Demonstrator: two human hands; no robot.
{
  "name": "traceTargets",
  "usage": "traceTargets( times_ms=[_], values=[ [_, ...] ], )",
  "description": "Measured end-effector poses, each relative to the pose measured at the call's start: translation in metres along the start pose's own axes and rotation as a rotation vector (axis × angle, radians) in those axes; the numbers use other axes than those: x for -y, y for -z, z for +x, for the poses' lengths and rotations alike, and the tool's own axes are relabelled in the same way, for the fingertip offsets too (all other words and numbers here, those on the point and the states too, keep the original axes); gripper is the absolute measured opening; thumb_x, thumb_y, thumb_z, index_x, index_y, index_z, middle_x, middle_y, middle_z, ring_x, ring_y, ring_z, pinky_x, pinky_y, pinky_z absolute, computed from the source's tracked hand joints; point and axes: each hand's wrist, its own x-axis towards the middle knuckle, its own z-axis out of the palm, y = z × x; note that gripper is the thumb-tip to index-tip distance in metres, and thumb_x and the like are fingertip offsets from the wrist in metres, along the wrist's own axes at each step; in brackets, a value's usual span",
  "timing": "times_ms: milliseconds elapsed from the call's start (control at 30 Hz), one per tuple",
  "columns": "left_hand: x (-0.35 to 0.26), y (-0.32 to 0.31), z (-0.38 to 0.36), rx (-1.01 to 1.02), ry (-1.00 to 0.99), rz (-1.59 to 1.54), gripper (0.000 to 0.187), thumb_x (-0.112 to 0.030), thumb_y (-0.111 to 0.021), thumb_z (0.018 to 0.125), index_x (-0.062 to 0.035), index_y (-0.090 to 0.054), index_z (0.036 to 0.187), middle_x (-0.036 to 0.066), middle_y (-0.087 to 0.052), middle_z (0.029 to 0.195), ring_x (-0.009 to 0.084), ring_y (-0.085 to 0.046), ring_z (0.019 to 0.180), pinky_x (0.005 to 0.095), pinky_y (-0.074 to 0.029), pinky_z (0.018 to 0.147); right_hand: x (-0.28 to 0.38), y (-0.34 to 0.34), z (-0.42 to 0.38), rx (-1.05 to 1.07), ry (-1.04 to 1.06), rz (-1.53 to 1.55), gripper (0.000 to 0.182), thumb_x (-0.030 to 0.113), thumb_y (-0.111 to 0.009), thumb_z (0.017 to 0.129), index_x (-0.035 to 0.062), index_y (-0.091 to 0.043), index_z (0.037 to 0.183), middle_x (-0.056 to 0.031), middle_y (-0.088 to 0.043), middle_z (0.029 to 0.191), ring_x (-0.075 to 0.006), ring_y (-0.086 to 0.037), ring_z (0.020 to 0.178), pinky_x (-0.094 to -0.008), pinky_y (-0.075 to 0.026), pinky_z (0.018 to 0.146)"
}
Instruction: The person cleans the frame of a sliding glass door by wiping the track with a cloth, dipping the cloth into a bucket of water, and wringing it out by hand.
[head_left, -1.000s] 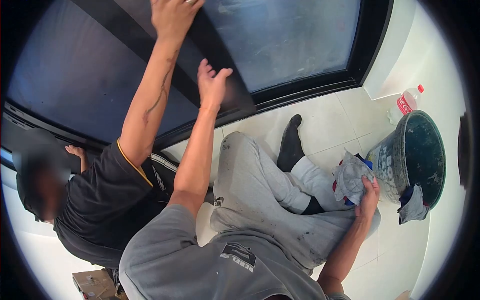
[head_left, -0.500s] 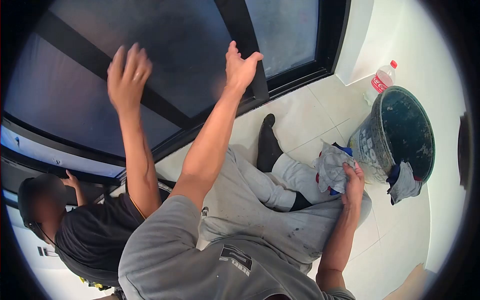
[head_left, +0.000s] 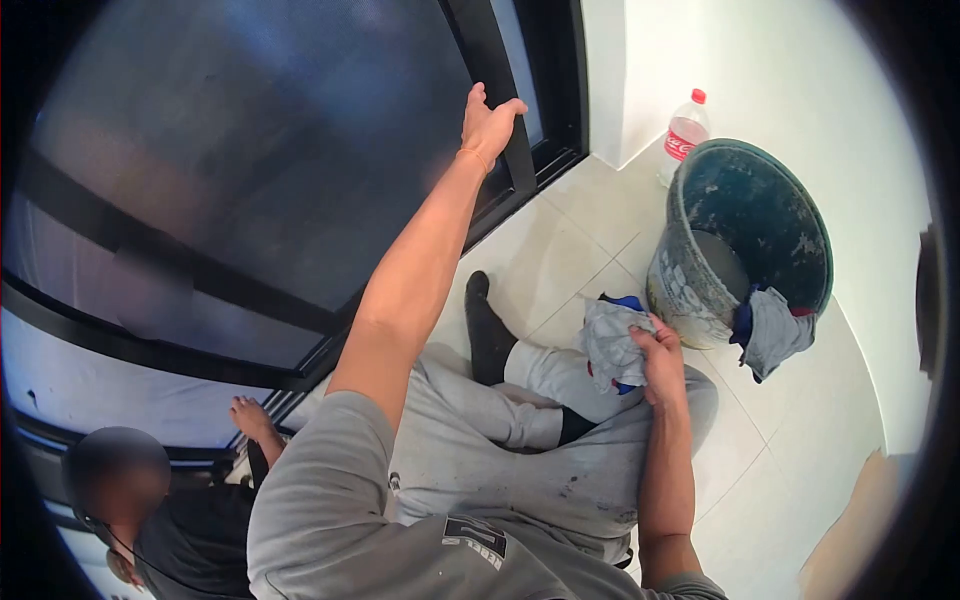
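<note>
My left hand (head_left: 490, 125) is stretched out to the dark upright stile (head_left: 515, 150) of a framed glass door (head_left: 330, 130). Its palm lies against the stile, with the thumb held away from the fingers. Over my crossed legs, my right hand (head_left: 660, 360) is closed on a crumpled grey rag (head_left: 612, 340). Bits of blue and dark red cloth show at the rag's edges. Beside that hand stands a large, stained green bucket (head_left: 685, 265), with a grey and navy cloth (head_left: 775, 335) hanging over its rim.
A soda bottle (head_left: 687, 135) with a red cap and label stands behind the bucket, near the white wall (head_left: 790, 80). Pale tiles (head_left: 590, 225) cover the floor. At lower left another person in dark clothes (head_left: 195, 540) has a hand (head_left: 255, 418) near the lower frame.
My view has shifted right. The stile under my left hand has moved nearer the door jamb, narrowing the glass strip between. The other person's raised arm has left the glass. The rag stays held.
</note>
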Motion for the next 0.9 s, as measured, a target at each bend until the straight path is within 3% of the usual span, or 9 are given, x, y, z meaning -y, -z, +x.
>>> traceTargets(
  times_ms=[133, 267, 333, 400, 500, 533, 633, 800, 900],
  values=[
    [0.001, -0.029, 0.017, 0.202, 0.015, -0.262, 0.09, -0.023, -0.069, 0.075, 0.0016, -0.025, 0.15, 0.021, -0.03, 0.155, 0.032, -0.035, 0.141, 0.0402, -0.027, 0.115, -0.003, 0.005, 0.004, 0.01, -0.028, -0.032, 0.025, 0.005, -0.056, 0.09, -0.0019, -0.063, 0.113, -0.0079, -0.071, 0.099, -0.0154, -0.068, 0.085, -0.0281, -0.053, 0.078],
    [-0.019, -0.021, -0.075, 0.2, -0.124, -0.254, 0.073, -0.017, -0.067, 0.081, 0.0018, -0.037, 0.145, 0.02, -0.04, 0.15, 0.0305, -0.036, 0.14, 0.0405, -0.028, 0.114, -0.004, 0.006, 0.005, 0.027, -0.016, -0.036, 0.025, 0.006, -0.057, 0.09, -0.0023, -0.063, 0.113, -0.0077, -0.07, 0.1, -0.0141, -0.066, 0.086, -0.0275, -0.051, 0.078],
    [-0.003, 0.001, -0.131, 0.111, -0.203, -0.192, 0.06, -0.012, -0.067, 0.084, 0.0014, -0.047, 0.139, 0.019, -0.048, 0.143, 0.0279, -0.042, 0.136, 0.0393, -0.03, 0.112, -0.003, 0.006, 0.004, 0.043, -0.046, -0.024, 0.03, 0.007, -0.06, 0.088, -0.0027, -0.063, 0.116, -0.0079, -0.069, 0.101, -0.0128, -0.063, 0.088, -0.0264, -0.049, 0.08],
    [0.012, 0.038, -0.19, 0.014, -0.198, -0.037, 0.054, -0.01, -0.069, 0.083, 0.0013, -0.052, 0.133, 0.015, -0.053, 0.138, 0.0255, -0.047, 0.131, 0.0386, -0.033, 0.109, -0.019, 0.017, 0.005, -0.088, -0.01, -0.16, 0.036, 0.01, -0.062, 0.088, -0.0027, -0.06, 0.122, -0.0099, -0.067, 0.107, -0.0144, -0.061, 0.095, -0.0277, -0.046, 0.086],
    [0.066, 0.096, -0.257, -0.163, -0.14, 0.116, 0.047, -0.01, -0.071, 0.079, -0.0049, -0.059, 0.124, 0.011, -0.057, 0.13, 0.021, -0.052, 0.119, 0.0362, -0.038, 0.098, -0.012, 0.008, -0.007, -0.288, -0.069, -0.304, 0.052, 0.014, -0.067, 0.085, -0.0044, -0.052, 0.132, -0.0128, -0.062, 0.118, -0.018, -0.057, 0.105, -0.0307, -0.042, 0.095],
    [0.069, 0.116, -0.278, -0.238, -0.076, 0.137, 0.045, -0.011, -0.07, 0.08, -0.0058, -0.059, 0.123, 0.011, -0.057, 0.13, 0.0221, -0.052, 0.121, 0.035, -0.039, 0.098, -0.017, 0.017, -0.005, -0.213, -0.043, -0.228, 0.056, 0.014, -0.068, 0.085, -0.0057, -0.049, 0.134, -0.0129, -0.062, 0.118, -0.0194, -0.058, 0.106, -0.032, -0.042, 0.097],
    [0.091, 0.176, -0.322, -0.405, 0.027, 0.306, 0.044, -0.008, -0.068, 0.078, -0.0028, -0.059, 0.121, 0.014, -0.057, 0.13, 0.028, -0.054, 0.118, 0.0339, -0.042, 0.097, -0.008, 0.013, -0.007, -0.085, -0.021, -0.087, 0.047, 0.009, -0.063, 0.088, -0.0061, -0.052, 0.131, -0.0137, -0.064, 0.117, -0.0213, -0.061, 0.105, -0.0326, -0.047, 0.094],
    [0.127, 0.242, -0.367, -0.52, 0.064, 0.475, 0.041, -0.005, -0.065, 0.075, -0.0006, -0.059, 0.116, 0.019, -0.058, 0.126, 0.0334, -0.057, 0.114, 0.0352, -0.044, 0.098, -0.007, 0.006, -0.004, -0.028, -0.038, -0.129, 0.038, 0.01, -0.062, 0.089, -0.004, -0.057, 0.124, -0.0134, -0.065, 0.114, -0.022, -0.064, 0.099, -0.0326, -0.049, 0.089],
    [0.13, 0.237, -0.373, -0.542, 0.027, 0.307, 0.04, -0.004, -0.066, 0.078, -0.0008, -0.059, 0.117, 0.016, -0.06, 0.122, 0.028, -0.055, 0.119, 0.0353, -0.039, 0.104, -0.009, 0.01, -0.001, -0.014, -0.044, -0.211, 0.036, 0.011, -0.062, 0.089, -0.0029, -0.058, 0.122, -0.0134, -0.066, 0.113, -0.0226, -0.065, 0.098, -0.0334, -0.05, 0.089]
  ],
)
